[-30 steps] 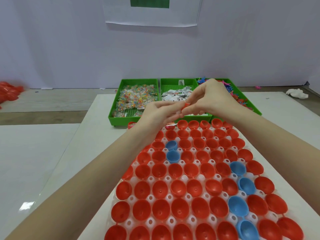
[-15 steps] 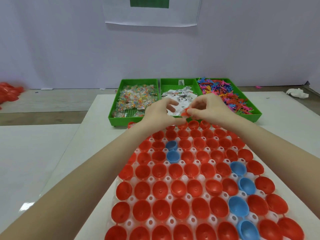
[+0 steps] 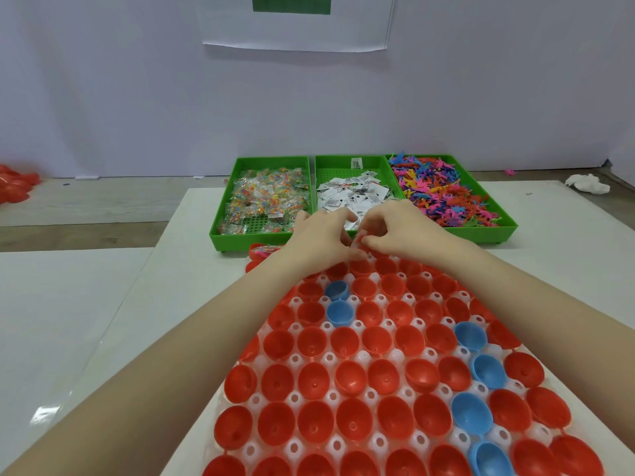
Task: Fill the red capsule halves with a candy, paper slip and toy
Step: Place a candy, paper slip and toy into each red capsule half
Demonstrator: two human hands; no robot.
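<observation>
Both hands lowered, left hand (image 3: 321,235), right hand (image 3: 400,231), over red capsule halves (image 3: 343,377)

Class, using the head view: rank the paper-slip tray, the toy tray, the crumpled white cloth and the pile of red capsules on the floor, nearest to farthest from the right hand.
From the right hand:
1. Paper-slip tray, directly behind the hand.
2. Toy tray, to its right.
3. Crumpled white cloth, far right by the wall.
4. Pile of red capsules, far left on the floor.

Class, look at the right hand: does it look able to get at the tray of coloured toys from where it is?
Probably yes. The right hand hovers at the capsule rack's far edge, just in front of the open toy tray, with nothing between them.
</observation>
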